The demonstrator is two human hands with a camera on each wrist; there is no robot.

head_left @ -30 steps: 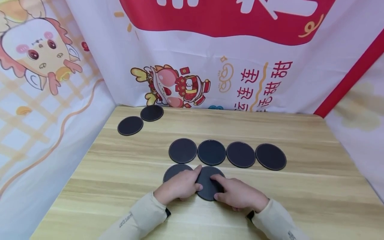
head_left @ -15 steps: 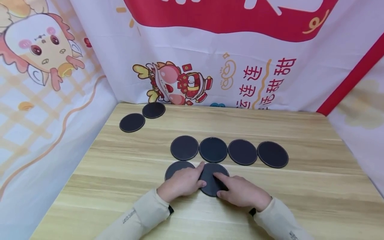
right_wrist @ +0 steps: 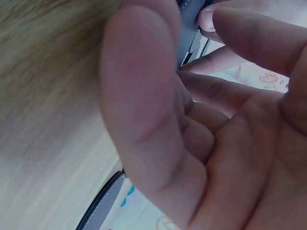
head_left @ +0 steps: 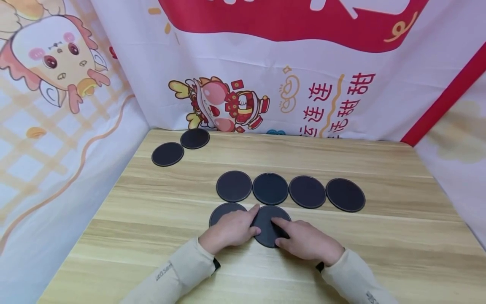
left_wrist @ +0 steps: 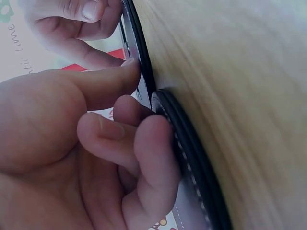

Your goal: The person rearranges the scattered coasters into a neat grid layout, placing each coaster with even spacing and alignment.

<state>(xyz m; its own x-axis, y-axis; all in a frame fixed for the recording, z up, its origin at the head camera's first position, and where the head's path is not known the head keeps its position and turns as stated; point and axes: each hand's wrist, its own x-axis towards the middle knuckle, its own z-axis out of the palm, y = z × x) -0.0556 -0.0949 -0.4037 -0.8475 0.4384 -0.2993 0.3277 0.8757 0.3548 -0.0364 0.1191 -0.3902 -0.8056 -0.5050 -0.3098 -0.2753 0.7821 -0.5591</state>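
A dark round coaster (head_left: 267, 232) with a stitched rim lies on the table between both hands. My left hand (head_left: 232, 228) reaches over another coaster (head_left: 221, 212), partly covering it, with thumb and index finger at the middle coaster's left edge. In the left wrist view the other fingers are bent beside the nearer coaster's rim (left_wrist: 192, 148). My right hand (head_left: 308, 241) rests its index finger on top of the middle coaster, thumb at its lower right edge. The right wrist view shows the bent fingers (right_wrist: 139, 81) of that hand close over the wood.
Just beyond the hands runs a row of dark coasters (head_left: 270, 188), edge to edge. Two more coasters (head_left: 168, 154) lie at the table's far left corner. The wooden table (head_left: 398, 249) meets a printed white cloth (head_left: 235, 55) at the back and sides.
The coaster between the hands has shifted slightly right relative to the back row, both hands moving with it. The head view has shifted a little. In the last half second almost nothing moves.
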